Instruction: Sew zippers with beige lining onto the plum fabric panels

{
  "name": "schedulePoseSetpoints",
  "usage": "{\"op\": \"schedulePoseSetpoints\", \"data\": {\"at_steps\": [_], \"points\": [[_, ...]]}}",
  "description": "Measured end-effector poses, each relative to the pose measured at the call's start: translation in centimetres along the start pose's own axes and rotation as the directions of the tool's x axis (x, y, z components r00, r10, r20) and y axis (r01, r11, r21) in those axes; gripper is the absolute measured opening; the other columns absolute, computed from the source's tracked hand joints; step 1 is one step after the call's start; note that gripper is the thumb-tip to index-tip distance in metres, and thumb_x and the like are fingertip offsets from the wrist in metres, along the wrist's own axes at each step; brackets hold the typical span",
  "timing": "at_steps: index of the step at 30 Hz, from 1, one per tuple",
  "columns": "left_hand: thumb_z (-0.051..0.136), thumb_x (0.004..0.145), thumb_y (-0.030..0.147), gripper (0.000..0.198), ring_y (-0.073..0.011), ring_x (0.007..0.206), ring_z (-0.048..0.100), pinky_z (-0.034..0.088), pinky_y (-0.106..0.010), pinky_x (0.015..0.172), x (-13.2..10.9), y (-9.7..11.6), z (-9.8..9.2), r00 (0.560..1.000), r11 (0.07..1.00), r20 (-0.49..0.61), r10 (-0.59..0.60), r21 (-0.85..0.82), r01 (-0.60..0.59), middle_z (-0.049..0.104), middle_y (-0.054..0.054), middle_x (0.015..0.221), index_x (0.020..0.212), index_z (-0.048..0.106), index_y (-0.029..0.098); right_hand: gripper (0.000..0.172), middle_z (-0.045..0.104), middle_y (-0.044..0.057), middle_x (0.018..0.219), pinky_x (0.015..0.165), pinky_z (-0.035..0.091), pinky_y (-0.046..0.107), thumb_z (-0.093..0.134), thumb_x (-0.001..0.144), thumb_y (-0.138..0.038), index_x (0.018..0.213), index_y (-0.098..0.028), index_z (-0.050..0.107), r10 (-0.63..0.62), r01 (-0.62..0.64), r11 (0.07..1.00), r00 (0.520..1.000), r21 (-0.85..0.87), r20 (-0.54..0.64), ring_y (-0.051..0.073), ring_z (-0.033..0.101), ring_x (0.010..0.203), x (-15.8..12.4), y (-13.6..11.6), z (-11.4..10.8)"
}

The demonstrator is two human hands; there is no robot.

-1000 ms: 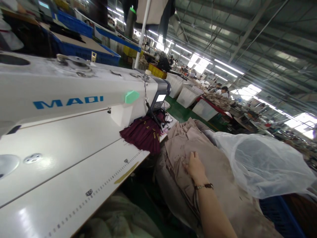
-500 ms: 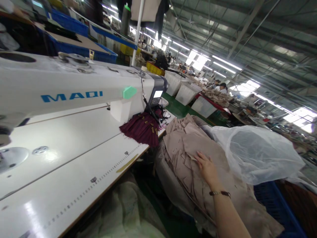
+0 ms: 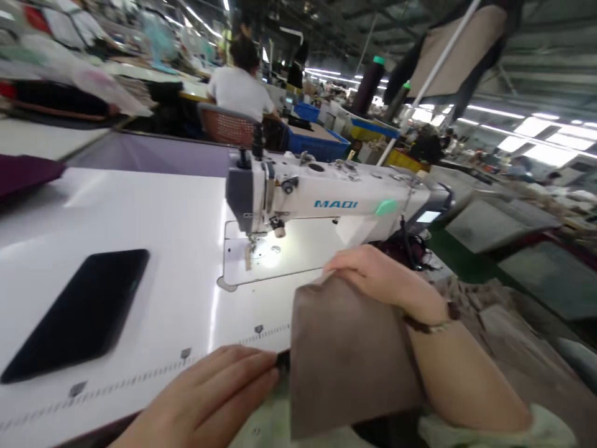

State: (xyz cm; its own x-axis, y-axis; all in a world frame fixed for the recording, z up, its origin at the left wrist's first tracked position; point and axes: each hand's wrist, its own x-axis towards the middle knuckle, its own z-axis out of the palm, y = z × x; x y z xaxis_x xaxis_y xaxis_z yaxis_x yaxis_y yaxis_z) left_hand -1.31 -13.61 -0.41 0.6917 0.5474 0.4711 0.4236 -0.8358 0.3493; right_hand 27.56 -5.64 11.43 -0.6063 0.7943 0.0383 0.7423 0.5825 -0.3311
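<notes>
Brown fabric panel (image 3: 345, 367) hangs from the right hand (image 3: 368, 270), pinched along its top, before the MAQI sewing machine (image 3: 298, 202). The left hand (image 3: 219, 386), fingers straight and together, nears it at the edge of the counter (image 3: 177, 218); whether it grips anything, I cannot tell.

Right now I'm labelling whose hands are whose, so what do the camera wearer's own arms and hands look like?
Both the left hand and right hand are ungloved. The right wrist wears a dark bracelet with a paler section; a pale greenish sleeve shows around the right elbow. Any left sleeve is out of view.
</notes>
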Motion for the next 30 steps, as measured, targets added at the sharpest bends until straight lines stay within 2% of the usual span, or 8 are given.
{"op": "schedulePoseSetpoints", "data": {"at_steps": [2,6,9,11,14,17,25,30], "points": [[0.034,0.091,0.015,0.038,-0.0162,0.104,0.053,0.044,-0.026,0.092,1.5,0.3,-0.7,0.996,0.999,0.086,0.036,-0.032,-0.033,0.058,-0.002,0.116,0.126,0.043,0.028,0.025,0.065,-0.001,0.091,0.077,0.041,0.019,0.041,0.086,-0.014,0.091,-0.022,0.065,-0.024,0.034,0.996,0.993,-0.088,0.117,0.011,0.058,0.086,5.1,0.2,3.6],[0.053,0.084,0.021,0.035,-0.0216,0.105,0.054,0.044,-0.034,0.094,3.1,-1.1,0.1,0.973,0.996,0.221,-0.071,0.063,0.059,0.058,-0.010,0.116,0.118,0.051,0.016,0.021,0.059,0.008,0.099,0.081,0.040,0.031,0.048,0.085,-0.016,0.103,-0.018,0.060,0.061,-0.047,0.961,0.997,-0.271,0.044,0.020,0.054,0.093,9.7,-0.9,8.2],[0.070,0.070,0.034,0.056,-0.0296,0.112,0.049,0.039,-0.044,0.097,3.0,-2.6,1.1,0.920,0.966,0.313,-0.235,0.178,0.186,0.052,-0.017,0.123,0.117,0.052,0.010,0.025,0.053,0.012,0.106,0.083,0.041,0.036,0.051,0.084,-0.018,0.108,-0.013,0.052,0.118,-0.134,0.960,0.990,-0.247,-0.077,0.023,0.050,0.098,7.7,-2.7,9.1],[0.072,0.067,0.038,0.061,-0.0299,0.115,0.046,0.037,-0.044,0.100,3.0,-3.5,1.4,0.905,0.952,0.316,-0.285,0.205,0.228,0.049,-0.017,0.126,0.117,0.052,0.009,0.023,0.055,0.009,0.101,0.078,0.045,0.033,0.054,0.083,-0.024,0.103,-0.014,0.054,0.129,-0.133,0.982,0.991,-0.133,-0.035,0.020,0.053,0.091,4.8,-3.7,9.6],[0.068,0.073,0.035,0.050,-0.0269,0.115,0.048,0.035,-0.041,0.101,3.5,-4.2,1.5,0.918,0.951,0.275,-0.284,0.200,0.234,0.052,-0.016,0.123,0.113,0.054,0.010,0.042,0.053,0.011,0.113,0.083,0.045,0.039,0.072,0.066,-0.029,0.102,-0.016,0.055,0.060,-0.053,0.993,0.996,-0.101,0.069,0.026,0.051,0.100,0.7,-4.0,10.8],[0.064,0.076,0.029,0.040,-0.0259,0.112,0.050,0.034,-0.041,0.102,4.1,-4.6,1.4,0.930,0.959,0.254,-0.265,0.168,0.227,0.055,-0.016,0.119,0.110,0.055,0.009,0.030,0.054,0.010,0.114,0.086,0.045,0.039,0.066,0.069,-0.012,0.098,-0.015,0.058,0.093,-0.091,0.993,0.996,-0.079,0.016,0.024,0.051,0.102,-1.2,-3.1,12.1],[0.037,0.091,0.019,0.026,-0.0176,0.106,0.054,0.035,-0.036,0.102,3.3,-4.9,2.2,0.949,0.954,0.105,-0.296,0.090,0.287,0.060,-0.008,0.113,0.105,0.057,0.012,0.019,0.057,0.008,0.099,0.078,0.046,0.035,0.059,0.074,-0.014,0.093,-0.018,0.061,0.122,-0.122,0.992,0.992,0.014,0.020,0.022,0.054,0.089,-0.2,-1.5,11.6],[0.045,0.086,0.015,0.016,-0.0176,0.100,0.056,0.048,-0.030,0.089,3.4,-5.1,2.1,0.901,0.901,0.017,-0.434,0.033,0.433,0.059,-0.007,0.109,0.086,0.061,0.014,0.020,0.056,0.002,0.078,0.064,0.039,0.024,0.046,0.087,-0.021,0.075,-0.018,0.062,0.223,-0.226,0.974,0.960,-0.004,0.169,0.014,0.055,0.074,2.0,-0.7,10.8]]}}
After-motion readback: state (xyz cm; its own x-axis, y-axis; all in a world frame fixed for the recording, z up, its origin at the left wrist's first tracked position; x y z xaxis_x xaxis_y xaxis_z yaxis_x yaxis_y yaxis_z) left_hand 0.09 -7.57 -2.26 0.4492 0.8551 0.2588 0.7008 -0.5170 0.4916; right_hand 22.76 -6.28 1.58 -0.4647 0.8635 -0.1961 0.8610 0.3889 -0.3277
